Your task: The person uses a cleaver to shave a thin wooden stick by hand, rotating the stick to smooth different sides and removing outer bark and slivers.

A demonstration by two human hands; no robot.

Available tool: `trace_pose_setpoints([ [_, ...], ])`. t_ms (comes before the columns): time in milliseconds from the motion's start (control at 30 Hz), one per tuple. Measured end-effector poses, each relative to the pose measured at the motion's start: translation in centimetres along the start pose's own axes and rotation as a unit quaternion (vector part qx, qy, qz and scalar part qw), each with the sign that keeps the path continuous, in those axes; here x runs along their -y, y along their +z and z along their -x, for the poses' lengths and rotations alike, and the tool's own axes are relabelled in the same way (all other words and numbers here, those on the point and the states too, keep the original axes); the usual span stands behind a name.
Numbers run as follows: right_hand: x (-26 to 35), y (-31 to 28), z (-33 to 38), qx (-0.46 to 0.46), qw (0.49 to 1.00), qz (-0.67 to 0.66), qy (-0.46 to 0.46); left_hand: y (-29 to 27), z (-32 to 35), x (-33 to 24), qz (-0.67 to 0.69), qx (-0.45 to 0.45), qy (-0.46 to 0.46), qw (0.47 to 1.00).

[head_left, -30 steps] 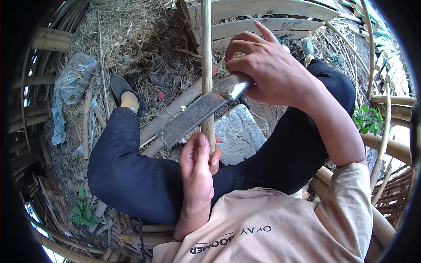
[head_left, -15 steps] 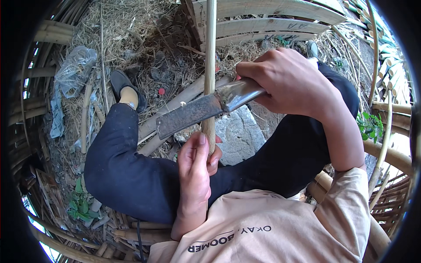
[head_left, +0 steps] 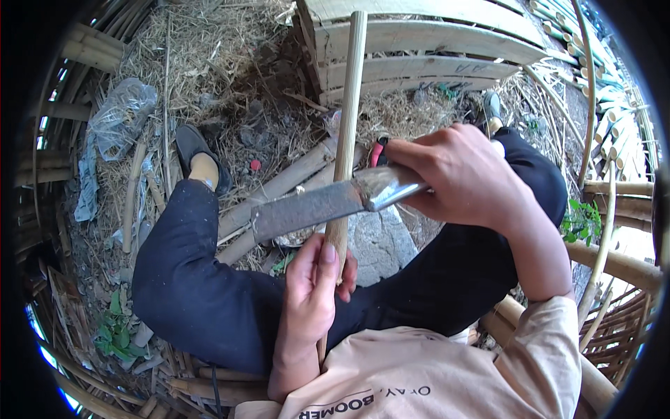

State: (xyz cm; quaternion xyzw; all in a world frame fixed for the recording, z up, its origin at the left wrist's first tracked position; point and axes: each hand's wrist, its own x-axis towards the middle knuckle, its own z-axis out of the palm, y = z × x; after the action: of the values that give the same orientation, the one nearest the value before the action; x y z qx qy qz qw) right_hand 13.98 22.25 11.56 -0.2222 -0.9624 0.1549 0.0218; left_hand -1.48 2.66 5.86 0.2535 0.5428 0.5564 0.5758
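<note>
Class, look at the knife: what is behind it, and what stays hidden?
The stick passes behind the knife, showing above and below it. Part of the stone shows below. The stick's surface behind the blade is covered.

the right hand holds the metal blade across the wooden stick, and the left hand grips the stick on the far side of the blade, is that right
Not quite: the head view shows the left hand gripping the wooden stick on the near side of the metal blade, toward the person's body. The right hand does hold the blade across the stick.
</note>
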Motion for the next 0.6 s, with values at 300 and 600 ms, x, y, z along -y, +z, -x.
trace_pose_setpoints([
  [300, -0.3, -0.5, 0.6, 0.024, 1.0, 0.018, 0.002, 0.4, -0.5, 0.4, 0.037, -0.015, -0.008, 0.999],
  [600, 0.5, 0.2, 0.4, 0.004, 0.996, 0.003, 0.085, 0.6, -0.1, -1.5, 0.114, -0.059, -0.041, 0.991],
])
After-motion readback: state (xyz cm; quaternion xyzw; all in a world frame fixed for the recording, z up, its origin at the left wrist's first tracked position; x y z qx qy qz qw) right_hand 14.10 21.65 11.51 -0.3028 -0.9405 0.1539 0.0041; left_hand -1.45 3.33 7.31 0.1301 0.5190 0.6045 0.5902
